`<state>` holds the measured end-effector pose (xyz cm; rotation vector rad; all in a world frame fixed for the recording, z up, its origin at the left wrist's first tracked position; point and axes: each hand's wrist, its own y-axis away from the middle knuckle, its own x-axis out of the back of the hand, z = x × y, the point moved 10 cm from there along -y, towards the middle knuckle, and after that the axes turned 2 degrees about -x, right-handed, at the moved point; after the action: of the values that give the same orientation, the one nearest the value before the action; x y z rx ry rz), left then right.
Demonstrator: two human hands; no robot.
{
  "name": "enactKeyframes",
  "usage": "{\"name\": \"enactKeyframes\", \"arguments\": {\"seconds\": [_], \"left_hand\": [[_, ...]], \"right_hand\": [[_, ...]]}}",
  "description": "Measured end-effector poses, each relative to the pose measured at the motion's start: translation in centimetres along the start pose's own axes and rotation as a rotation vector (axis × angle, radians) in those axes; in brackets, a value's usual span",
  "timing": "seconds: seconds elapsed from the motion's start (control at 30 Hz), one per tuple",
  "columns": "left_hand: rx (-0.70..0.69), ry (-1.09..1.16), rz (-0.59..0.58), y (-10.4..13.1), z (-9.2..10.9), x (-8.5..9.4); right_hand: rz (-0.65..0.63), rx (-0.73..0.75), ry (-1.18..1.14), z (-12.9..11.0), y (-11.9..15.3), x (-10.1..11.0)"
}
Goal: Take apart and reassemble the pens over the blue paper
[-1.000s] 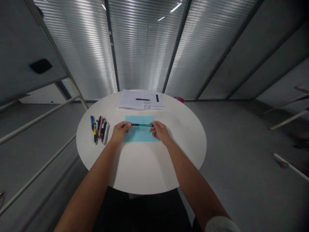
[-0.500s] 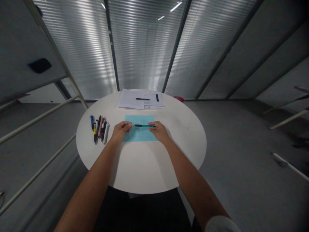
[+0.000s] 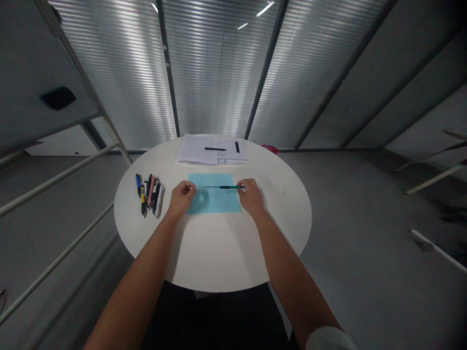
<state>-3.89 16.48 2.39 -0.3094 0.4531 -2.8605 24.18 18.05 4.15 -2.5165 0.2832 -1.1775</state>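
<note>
A light blue sheet of paper (image 3: 215, 201) lies on the round white table (image 3: 215, 257). Over its right edge, my right hand (image 3: 251, 196) pinches one end of a green and black pen (image 3: 228, 187). A thin refill points left from the pen's body. At the sheet's left side my left hand (image 3: 182, 197) is closed, its fingertips pinched round something small and light that I cannot make out. The two hands are apart, with the thin refill between them.
Several pens and markers (image 3: 151, 194) lie in a group at the table's left. Stacked white papers (image 3: 193, 148) with a black pen (image 3: 215, 148) on top lie at the far edge. A white metal frame (image 3: 65, 167) stands left of the table.
My right hand has moved right with the pen, away from my left hand. A thin refill now shows between them, and the pen no longer reaches my left fingertips.
</note>
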Motion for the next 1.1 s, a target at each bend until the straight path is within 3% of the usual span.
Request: {"name": "enactKeyframes", "arguments": {"seconds": [0.2,0.4,0.67,0.83,1.1], "left_hand": [[-0.158,-0.446,-0.151,0.8,1.1,-2.1],[-0.228,-0.741,-0.376,1.9,1.2,-4.9],[-0.246,-0.77,-0.293,1.2,0.3,-4.2],[-0.292,-0.774,-0.271,1.2,0.4,-4.2],[-0.306,-0.759,-0.269,1.4,1.3,-4.3]], "right_hand": [[-0.034,0.062,0.081,-1.3,0.5,-0.1],[0.047,0.075,-0.028,-1.8,0.3,0.9],[0.35,0.044,-0.267,-0.2,-0.3,4.3],[0.314,0.141,-0.288,-1.5,0.0,4.3],[0.311,0.368,-0.087,-4.6,1.1,4.7]]}}
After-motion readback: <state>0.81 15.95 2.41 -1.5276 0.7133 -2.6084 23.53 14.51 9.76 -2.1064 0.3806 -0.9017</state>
